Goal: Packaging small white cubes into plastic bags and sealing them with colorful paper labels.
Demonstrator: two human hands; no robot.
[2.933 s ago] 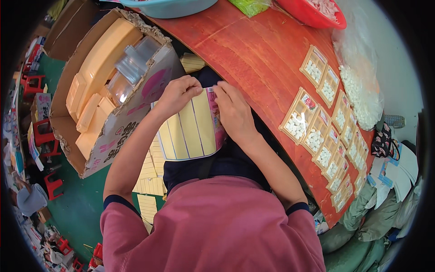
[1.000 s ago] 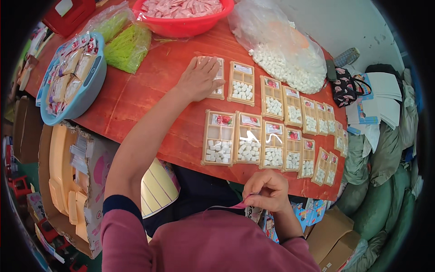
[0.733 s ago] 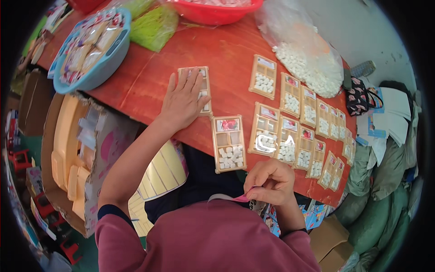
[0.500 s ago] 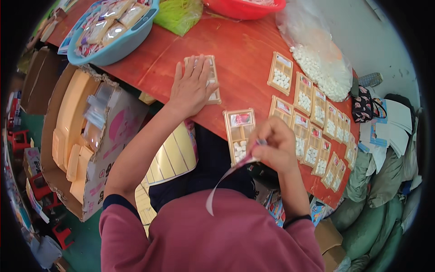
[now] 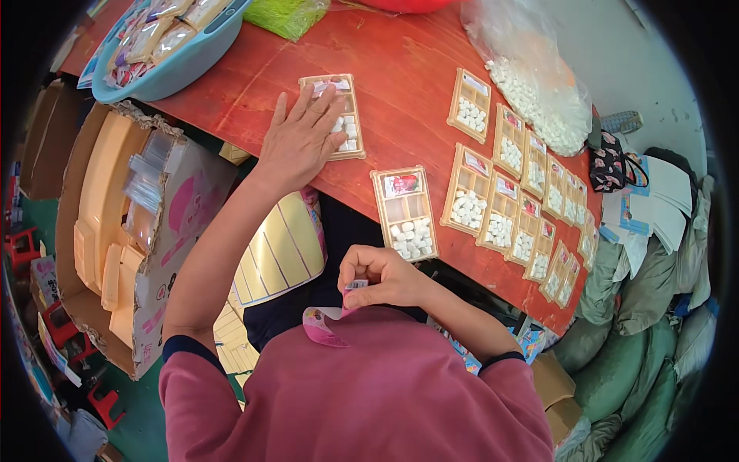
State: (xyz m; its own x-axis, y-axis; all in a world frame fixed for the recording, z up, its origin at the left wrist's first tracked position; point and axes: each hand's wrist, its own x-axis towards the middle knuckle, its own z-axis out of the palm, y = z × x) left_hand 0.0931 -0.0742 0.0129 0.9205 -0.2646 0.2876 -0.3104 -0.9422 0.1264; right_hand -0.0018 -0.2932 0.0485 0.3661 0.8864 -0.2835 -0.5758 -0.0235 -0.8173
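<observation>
- Your left hand [image 5: 302, 146], fingers spread, lies over a compartment tray [image 5: 349, 105] holding white pieces [image 5: 350, 132], upper centre.
- Your right hand [image 5: 385, 279], lower centre, pinches a curling pink strip [image 5: 318, 329].
- A second tray [image 5: 404, 206] holds more pieces at the table [image 5: 396, 96] edge.
- Your blue basin [image 5: 173, 75], upper left, holds packets [image 5: 173, 38].
- Red tabletop stretches between your covered tray and the right-side rows.

The scene is brightly and fairly evenly lit, while the space under the edge of the red wooden tabletop [image 5: 400, 46] is left in deep shadow. Glare is caught on the yellow label sheet [image 5: 279, 250] and on the clear plastic bag [image 5: 504, 27]. The compartmented trays [image 5: 394, 209] are rendered crisply, but the red stool [image 5: 106, 405] is softened — straight edges are bowed toward the black, rounded rim.
</observation>
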